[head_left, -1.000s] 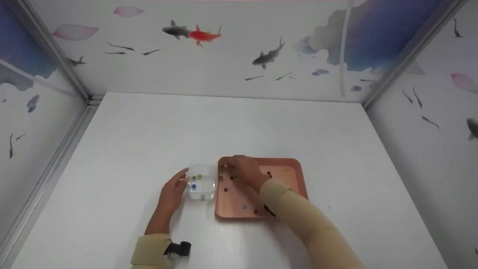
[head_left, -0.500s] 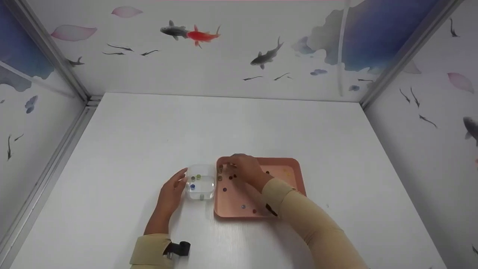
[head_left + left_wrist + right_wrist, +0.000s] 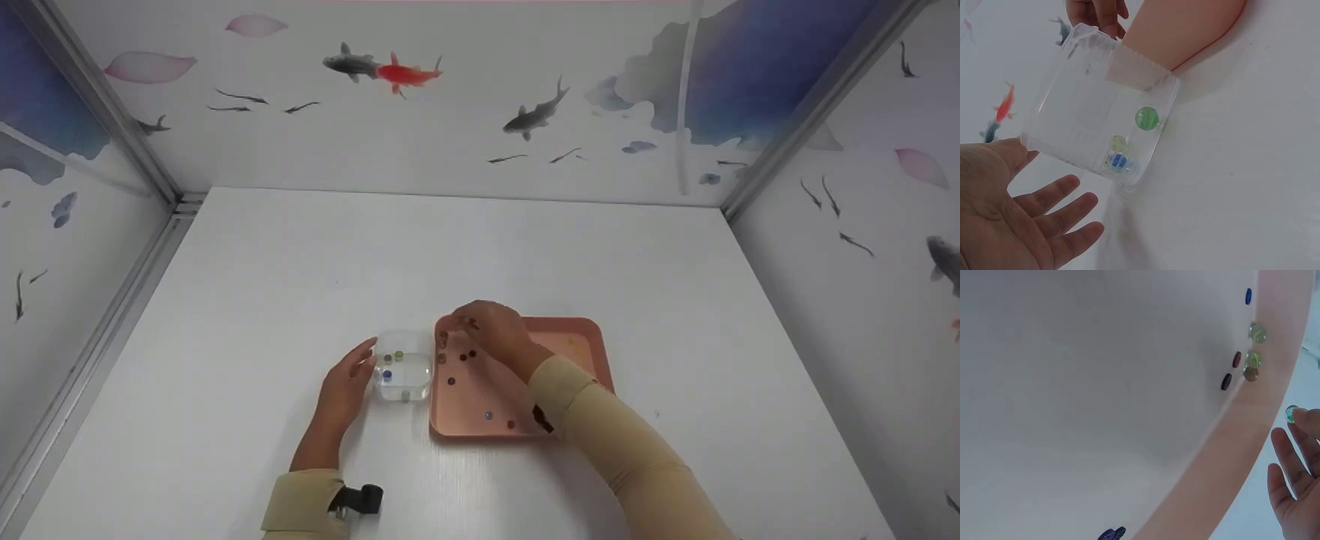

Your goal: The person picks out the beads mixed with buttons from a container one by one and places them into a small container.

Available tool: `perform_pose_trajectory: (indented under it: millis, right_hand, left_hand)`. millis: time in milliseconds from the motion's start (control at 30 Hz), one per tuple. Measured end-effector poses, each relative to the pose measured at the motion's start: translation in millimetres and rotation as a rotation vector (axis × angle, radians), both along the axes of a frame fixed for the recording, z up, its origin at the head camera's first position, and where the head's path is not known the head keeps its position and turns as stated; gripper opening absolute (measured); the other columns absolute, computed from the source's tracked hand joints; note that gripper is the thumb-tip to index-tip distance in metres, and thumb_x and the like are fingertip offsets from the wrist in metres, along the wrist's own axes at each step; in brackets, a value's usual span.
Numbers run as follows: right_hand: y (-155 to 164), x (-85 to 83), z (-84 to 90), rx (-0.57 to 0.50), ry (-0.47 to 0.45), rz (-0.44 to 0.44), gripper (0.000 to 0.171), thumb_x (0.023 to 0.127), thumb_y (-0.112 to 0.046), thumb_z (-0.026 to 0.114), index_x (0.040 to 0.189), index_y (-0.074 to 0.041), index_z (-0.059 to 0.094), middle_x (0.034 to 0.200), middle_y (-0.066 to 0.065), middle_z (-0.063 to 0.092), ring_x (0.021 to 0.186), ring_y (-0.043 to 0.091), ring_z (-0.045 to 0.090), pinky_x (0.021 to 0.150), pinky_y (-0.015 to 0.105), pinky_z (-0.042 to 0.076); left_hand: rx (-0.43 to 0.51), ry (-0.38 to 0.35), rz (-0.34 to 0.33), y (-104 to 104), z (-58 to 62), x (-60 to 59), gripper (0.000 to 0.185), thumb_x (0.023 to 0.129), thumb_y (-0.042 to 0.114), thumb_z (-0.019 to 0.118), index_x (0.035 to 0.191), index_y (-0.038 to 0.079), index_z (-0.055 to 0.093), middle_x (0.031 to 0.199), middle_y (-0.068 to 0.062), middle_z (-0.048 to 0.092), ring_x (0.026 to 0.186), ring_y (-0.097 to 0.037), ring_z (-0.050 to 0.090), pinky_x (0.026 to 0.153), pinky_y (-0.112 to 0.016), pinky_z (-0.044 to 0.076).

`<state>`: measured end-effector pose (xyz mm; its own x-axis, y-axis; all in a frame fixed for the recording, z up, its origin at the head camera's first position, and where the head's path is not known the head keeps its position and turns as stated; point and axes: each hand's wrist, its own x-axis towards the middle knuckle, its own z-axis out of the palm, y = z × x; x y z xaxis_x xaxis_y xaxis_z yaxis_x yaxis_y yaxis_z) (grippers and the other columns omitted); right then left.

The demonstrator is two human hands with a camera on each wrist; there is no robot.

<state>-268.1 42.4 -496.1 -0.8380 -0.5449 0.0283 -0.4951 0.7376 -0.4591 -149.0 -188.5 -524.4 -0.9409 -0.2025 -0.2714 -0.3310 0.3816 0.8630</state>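
- A small pale green glass marble [image 3: 1291, 414] is pinched at the fingertips of the right hand [image 3: 491, 334], which is held above the far left corner of the shallow pink plastic tray [image 3: 581, 336].
- Further marbles are scattered over the tray floor, several gathered along its left edge [image 3: 1251, 354].
- The square clear plastic box [image 3: 405, 365] is set on the white table [image 3: 300, 285], just beside the tray's left edge; a green marble [image 3: 1147, 118], a yellowish one and a blue one are seen inside it.
- The left hand [image 3: 343, 390] is laid against the box's left side, with fingers straight and relaxed and nothing gripped.
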Motion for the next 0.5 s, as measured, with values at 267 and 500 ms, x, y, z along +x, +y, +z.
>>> perform_pose_trajectory:
  millis: [267,500]
  right_hand:
    - [5.0,0.4,3.7,-0.121,-0.036,-0.026,0.026,0.097,-0.017,0.06,0.121,-0.011,0.068,0.121,0.004,0.066,0.103,0.019,0.065,0.087,0.035,0.054]
    - [7.4,1.9,7.7,-0.235,-0.091,-0.052,0.028,0.098,-0.017,0.059,0.124,-0.01,0.066,0.122,0.004,0.065,0.105,0.02,0.063,0.088,0.037,0.053]
  left_hand:
    - [0.006,-0.012,0.004,0.6,-0.3,-0.1,0.045,0.104,0.028,0.043,0.148,0.02,0.04,0.148,-0.015,0.042,0.136,-0.038,0.039,0.109,-0.055,0.034]
    - [0.015,0.003,0.0,-0.1,-0.4,-0.4,0.045,0.104,0.027,0.042,0.148,0.018,0.039,0.148,-0.017,0.042,0.136,-0.04,0.038,0.11,-0.055,0.033]
